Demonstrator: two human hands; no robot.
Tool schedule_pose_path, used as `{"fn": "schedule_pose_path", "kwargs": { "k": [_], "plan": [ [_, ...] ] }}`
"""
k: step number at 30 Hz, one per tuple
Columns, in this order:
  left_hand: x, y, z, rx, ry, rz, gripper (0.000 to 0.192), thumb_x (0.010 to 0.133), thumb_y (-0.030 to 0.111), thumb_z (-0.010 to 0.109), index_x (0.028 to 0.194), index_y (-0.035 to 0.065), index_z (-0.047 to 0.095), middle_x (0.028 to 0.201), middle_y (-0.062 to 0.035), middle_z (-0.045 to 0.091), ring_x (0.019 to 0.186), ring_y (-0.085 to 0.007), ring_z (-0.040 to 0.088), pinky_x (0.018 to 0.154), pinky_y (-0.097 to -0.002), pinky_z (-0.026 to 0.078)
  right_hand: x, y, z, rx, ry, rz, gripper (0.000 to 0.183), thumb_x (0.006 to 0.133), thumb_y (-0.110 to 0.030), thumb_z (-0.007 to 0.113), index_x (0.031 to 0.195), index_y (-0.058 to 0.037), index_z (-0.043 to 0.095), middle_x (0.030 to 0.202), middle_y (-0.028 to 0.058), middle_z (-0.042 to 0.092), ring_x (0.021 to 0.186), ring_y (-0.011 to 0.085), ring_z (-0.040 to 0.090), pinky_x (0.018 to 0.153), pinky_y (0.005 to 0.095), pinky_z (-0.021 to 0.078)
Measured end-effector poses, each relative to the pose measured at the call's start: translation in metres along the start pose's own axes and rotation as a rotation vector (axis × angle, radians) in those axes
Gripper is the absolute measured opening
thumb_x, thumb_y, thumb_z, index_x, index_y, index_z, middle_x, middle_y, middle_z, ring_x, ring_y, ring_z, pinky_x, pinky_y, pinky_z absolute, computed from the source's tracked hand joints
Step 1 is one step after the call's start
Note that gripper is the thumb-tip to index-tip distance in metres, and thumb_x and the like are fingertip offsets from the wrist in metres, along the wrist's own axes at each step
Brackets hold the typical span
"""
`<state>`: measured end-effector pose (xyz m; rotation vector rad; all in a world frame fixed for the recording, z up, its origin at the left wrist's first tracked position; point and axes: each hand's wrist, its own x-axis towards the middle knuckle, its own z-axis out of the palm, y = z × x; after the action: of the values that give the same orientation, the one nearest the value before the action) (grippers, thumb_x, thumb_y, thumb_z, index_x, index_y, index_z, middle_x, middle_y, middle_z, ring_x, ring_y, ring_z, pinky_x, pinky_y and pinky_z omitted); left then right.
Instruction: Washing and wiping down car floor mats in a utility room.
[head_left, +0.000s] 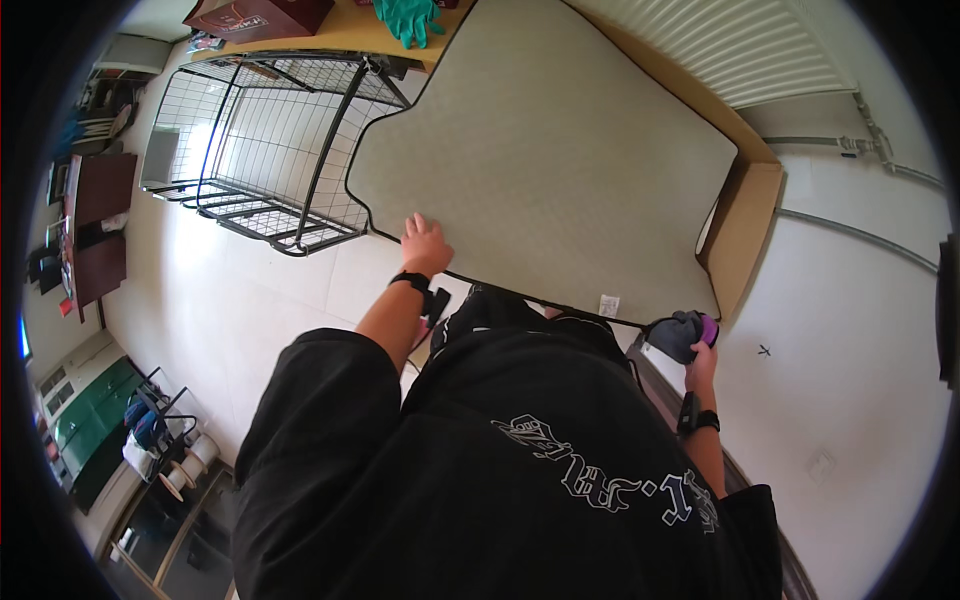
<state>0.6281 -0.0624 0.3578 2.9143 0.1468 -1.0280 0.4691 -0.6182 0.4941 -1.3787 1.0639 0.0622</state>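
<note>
A large grey mat (540, 157) with a dark bound edge and a cut-out at its left side spreads before me. A small white label (609, 305) sits near its front edge. My left hand (426, 246) rests palm down on the mat's near left part, its fingers slightly apart. At the near right corner my right hand (702, 364) grips a dark grey, purple-edged cloth item (675, 336); its exact kind is hard to tell. The cloth item touches or nearly touches the mat's corner.
A black wire-mesh rack (270, 150) stands left of the mat. Green gloves (409, 21) and a dark red box (259, 19) lie on the wooden surface (345, 34) behind. A cardboard-coloured panel (750, 206) borders the mat's right side, below a white radiator (720, 45).
</note>
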Motion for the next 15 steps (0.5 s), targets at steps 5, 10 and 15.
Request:
{"fn": "schedule_pose_path", "kwargs": {
  "k": [5, 10, 15],
  "plan": [
    [-0.023, 0.053, 0.012, -0.061, -0.075, -0.091, 0.070, 0.083, 0.037, 0.060, 0.144, 0.0070, 0.040, 0.157, -0.0230, 0.019, 0.144, -0.0421, 0.019, 0.110, -0.0511, 0.030, 0.028, 0.008, -0.012, 0.019, -0.094, 0.000, 0.051, 0.073, -0.004, 0.050, 0.124, -0.0008, 0.051, 0.114, 0.0135, 0.060, 0.104, 0.0285, 0.062, 0.091, 0.0396, 0.0533],
    [-0.033, 0.081, 0.027, -0.046, -0.129, -0.069, 0.073, 0.086, 0.037, 0.056, 0.146, 0.0043, 0.034, 0.157, -0.0231, 0.018, 0.144, -0.0424, 0.019, 0.112, -0.0505, 0.029, 0.062, 0.019, -0.050, 0.025, -0.120, 0.045, 0.050, 0.072, -0.003, 0.051, 0.122, 0.0021, 0.050, 0.113, 0.0144, 0.059, 0.102, 0.0278, 0.063, 0.088, 0.0377, 0.0542],
    [-0.038, 0.126, 0.040, -0.043, -0.111, -0.174, 0.070, 0.086, 0.031, 0.053, 0.147, 0.0022, 0.033, 0.156, -0.0230, 0.020, 0.144, -0.0415, 0.020, 0.111, -0.0488, 0.031, 0.100, 0.029, -0.121, -0.247, -0.097, -0.059, 0.036, 0.076, -0.008, 0.052, 0.111, 0.0012, 0.051, 0.107, 0.0127, 0.057, 0.098, 0.0243, 0.062, 0.086, 0.0351, 0.0554]
  ]
}}
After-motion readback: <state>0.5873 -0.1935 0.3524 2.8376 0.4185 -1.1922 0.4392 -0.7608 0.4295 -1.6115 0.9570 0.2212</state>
